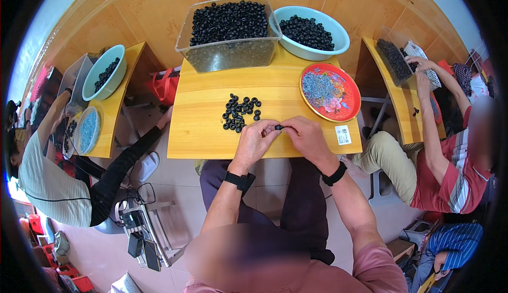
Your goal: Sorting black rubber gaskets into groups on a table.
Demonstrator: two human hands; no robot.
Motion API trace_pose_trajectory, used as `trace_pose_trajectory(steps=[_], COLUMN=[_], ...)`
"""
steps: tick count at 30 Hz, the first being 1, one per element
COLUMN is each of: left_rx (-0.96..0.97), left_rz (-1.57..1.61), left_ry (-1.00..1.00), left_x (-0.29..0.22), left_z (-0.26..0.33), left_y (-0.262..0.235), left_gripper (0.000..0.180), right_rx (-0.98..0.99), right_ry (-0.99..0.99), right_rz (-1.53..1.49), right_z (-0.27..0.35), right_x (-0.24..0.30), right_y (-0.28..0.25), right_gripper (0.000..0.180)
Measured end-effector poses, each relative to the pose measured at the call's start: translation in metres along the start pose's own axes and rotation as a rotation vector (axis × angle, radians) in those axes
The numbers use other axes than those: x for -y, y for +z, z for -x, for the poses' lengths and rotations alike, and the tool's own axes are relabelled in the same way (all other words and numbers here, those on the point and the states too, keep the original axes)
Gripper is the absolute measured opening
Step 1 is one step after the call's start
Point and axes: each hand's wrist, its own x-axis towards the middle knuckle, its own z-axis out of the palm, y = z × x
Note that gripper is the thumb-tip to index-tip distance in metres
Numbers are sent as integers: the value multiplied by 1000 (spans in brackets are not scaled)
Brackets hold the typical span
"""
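Observation:
Over the near edge of the wooden table (201, 118), my left hand (257, 140) and my right hand (307, 138) meet at the fingertips. Between them is a small black round part (278, 127), pinched from both sides. What else the right fingers may hold is too small to make out. Just beyond my left hand lies a loose pile of black ring-like parts (239, 112). To the far right of my hands, a red flowered tray (349, 110) carries many tiny bluish-silver pieces (320, 88).
A clear plastic bin (233, 55) and a pale blue basin (312, 55), both full of black parts, stand at the table's back. A white label (343, 134) lies front right. People work at side tables left (119, 97) and right (394, 97).

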Motion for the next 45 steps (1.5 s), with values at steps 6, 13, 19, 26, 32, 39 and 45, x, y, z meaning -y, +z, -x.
trace_pose_trajectory(steps=[6,13,19,26,32,39,45], left_rx=[19,-8,67,73,19,2,18], left_rz=[15,99,102,88,94,-16,-45], left_ry=[-40,-73,-117,-135,-172,-88,-27], left_x=[0,-2,-1,-5,-2,-2,-7], left_z=[0,0,0,1,0,2,4], left_y=[-2,-1,-4,-6,-5,-3,2], left_gripper=[21,21,20,17,20,25,31], right_rx=[16,-23,-11,44,-25,-66,49], right_ry=[-22,125,74,199,107,52,369], right_rz=[1,-87,-60,-119,-27,5,-363], right_z=[0,-3,-8,-13,-11,-6,-13], right_x=[1,6,6,-1,7,5,-11], right_y=[1,2,3,6,19,18,17], right_gripper=[14,10,10,12,14,14,16])
